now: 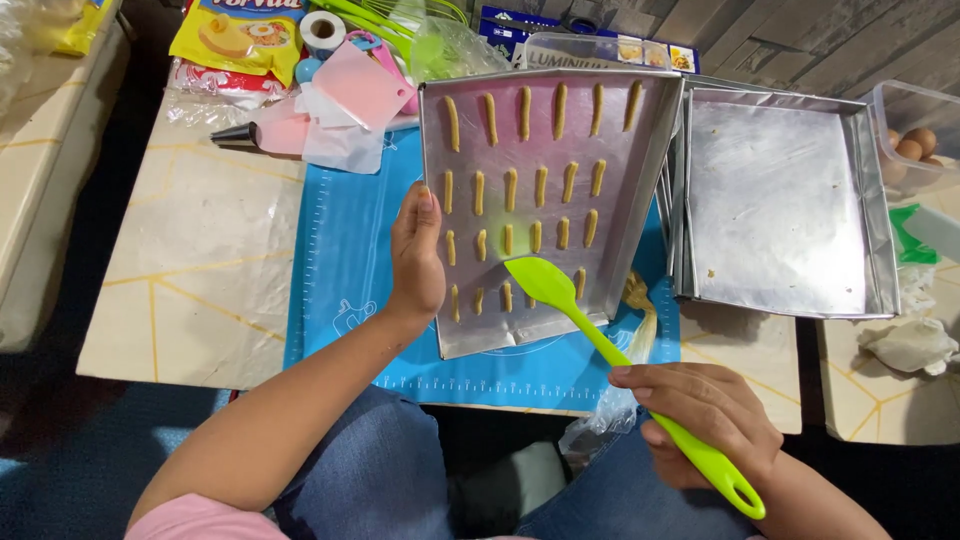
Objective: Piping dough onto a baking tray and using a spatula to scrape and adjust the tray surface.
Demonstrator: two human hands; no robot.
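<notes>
**Where things lie on the table**

A mat point(345, 250) lies across the middle of the table point(200, 270). On it rests a baking tray point(545, 330) with rows of dough sticks point(520, 205) inside. The left hand point(415, 255) grips the tray's left rim. The right hand point(700, 420), past the table's near edge, holds a spatula point(610, 350) whose blade lies in the tray's near right corner. Right of this tray sits a second tray point(780, 205). A box of eggs point(915, 140) stands at the far right edge. A piping bag point(270, 135) lies behind the mat, to the left.
</notes>
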